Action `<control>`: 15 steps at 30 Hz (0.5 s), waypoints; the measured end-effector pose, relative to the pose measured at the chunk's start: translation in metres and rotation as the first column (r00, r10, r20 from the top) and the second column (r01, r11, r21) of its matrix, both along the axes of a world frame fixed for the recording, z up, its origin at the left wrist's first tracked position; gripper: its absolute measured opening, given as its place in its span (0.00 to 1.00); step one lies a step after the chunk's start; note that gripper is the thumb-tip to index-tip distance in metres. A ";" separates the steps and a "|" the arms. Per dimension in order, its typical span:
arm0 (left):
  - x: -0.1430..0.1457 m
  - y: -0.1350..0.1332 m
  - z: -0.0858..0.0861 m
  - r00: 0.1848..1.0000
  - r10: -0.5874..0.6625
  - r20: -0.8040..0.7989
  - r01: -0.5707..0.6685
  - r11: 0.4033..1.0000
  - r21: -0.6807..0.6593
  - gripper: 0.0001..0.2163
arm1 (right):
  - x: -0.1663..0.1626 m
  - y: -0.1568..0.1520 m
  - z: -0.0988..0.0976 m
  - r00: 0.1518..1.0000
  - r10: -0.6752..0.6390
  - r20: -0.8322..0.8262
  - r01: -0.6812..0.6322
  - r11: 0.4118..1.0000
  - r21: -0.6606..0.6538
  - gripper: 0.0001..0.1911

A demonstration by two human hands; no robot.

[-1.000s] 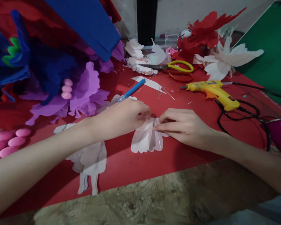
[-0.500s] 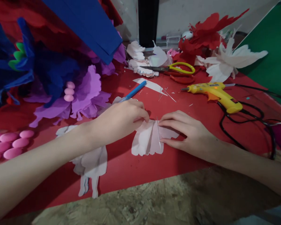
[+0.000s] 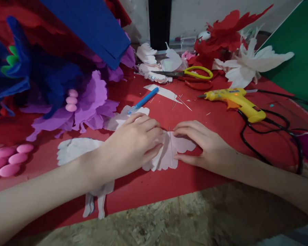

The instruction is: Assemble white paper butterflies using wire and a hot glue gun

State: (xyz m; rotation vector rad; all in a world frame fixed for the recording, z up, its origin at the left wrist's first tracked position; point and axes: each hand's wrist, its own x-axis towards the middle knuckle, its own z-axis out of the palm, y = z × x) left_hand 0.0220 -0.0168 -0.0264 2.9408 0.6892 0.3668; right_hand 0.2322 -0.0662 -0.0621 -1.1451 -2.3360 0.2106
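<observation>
A scallop-edged white paper petal (image 3: 172,155) lies on the red sheet, with a crease along its left part. A thin straight wire (image 3: 171,147) runs lengthwise over it and pokes past its upper edge. My left hand (image 3: 136,147) is closed over the petal's left part, fingers curled onto the folded paper; the fingertips are partly hidden. My right hand (image 3: 205,143) rests at the petal's right side. Its thumb and fingers are apart, their tips touching the paper close to the wire.
White cut-out petals (image 3: 77,148) lie beneath my left forearm. Farther back are a blue pen (image 3: 145,99), loose wires (image 3: 178,101), yellow-and-red-handled scissors (image 3: 197,72) and a yellow glue gun (image 3: 236,100) with a black cord. Paper flowers (image 3: 89,106) and pink oval pieces (image 3: 9,160) fill the left.
My left hand has come down over the petal's left part, covering more of it, and the pen and petals behind are more exposed. The right hand stays nearly in place.
</observation>
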 end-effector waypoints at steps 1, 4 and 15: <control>0.000 -0.001 -0.003 1.000 -0.009 0.020 0.009 1.000 0.009 0.08 | 0.000 0.000 -0.001 1.000 -0.012 -0.007 0.012 1.000 -0.019 0.17; -0.002 -0.003 -0.009 0.996 -0.046 0.080 0.048 0.999 -0.025 0.07 | -0.001 -0.002 -0.002 0.999 -0.033 -0.032 0.031 0.998 -0.062 0.23; -0.006 -0.007 -0.018 0.990 -0.035 0.134 0.050 0.992 -0.117 0.09 | -0.005 -0.004 0.001 0.999 -0.045 -0.001 0.044 0.993 -0.106 0.33</control>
